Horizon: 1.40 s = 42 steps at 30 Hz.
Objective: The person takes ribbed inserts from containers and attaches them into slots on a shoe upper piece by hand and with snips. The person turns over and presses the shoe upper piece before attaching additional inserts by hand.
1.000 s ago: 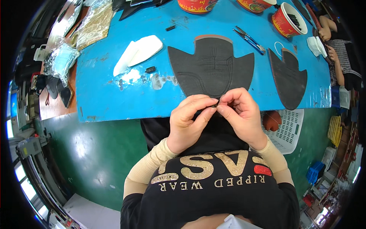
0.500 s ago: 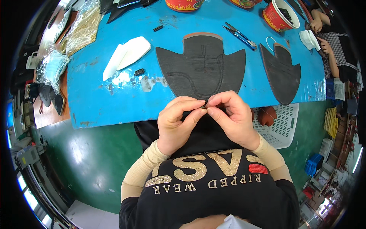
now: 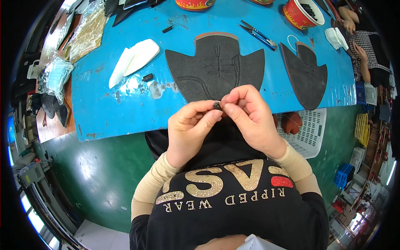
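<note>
Dark piece (image 3: pixel 217 106) farther forward; small, stubby

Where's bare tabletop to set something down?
Bare: the near-left corner of the blue tabletop, nearer than the white pieces, and a narrow strip between the large black panel and the smaller black panel. Crowded: far right, with snips and the rightmost red bowl.

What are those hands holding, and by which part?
The left hand pinches a small dark piece between thumb and forefinger; the right hand is beside it. The part gripped cannot be told.
</note>
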Each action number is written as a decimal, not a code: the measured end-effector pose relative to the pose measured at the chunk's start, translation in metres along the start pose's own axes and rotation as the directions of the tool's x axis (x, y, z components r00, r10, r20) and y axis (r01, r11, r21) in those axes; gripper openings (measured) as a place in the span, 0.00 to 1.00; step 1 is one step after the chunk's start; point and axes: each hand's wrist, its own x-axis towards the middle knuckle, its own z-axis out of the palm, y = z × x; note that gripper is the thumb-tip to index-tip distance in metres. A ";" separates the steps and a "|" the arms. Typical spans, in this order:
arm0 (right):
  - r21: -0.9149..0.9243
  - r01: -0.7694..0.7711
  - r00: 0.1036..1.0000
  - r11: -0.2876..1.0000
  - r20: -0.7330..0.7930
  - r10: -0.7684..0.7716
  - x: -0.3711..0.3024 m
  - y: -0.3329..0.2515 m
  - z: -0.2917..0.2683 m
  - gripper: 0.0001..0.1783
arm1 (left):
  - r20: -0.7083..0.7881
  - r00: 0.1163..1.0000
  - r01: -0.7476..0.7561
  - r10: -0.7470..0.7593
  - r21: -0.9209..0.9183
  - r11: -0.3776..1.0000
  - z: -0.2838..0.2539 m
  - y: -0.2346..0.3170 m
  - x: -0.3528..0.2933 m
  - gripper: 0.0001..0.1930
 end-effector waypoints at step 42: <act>-0.610 0.526 0.784 0.592 0.078 -0.616 0.008 0.021 0.003 0.17 | -0.008 0.984 -0.157 0.176 0.404 0.901 -0.003 -0.008 0.003 0.12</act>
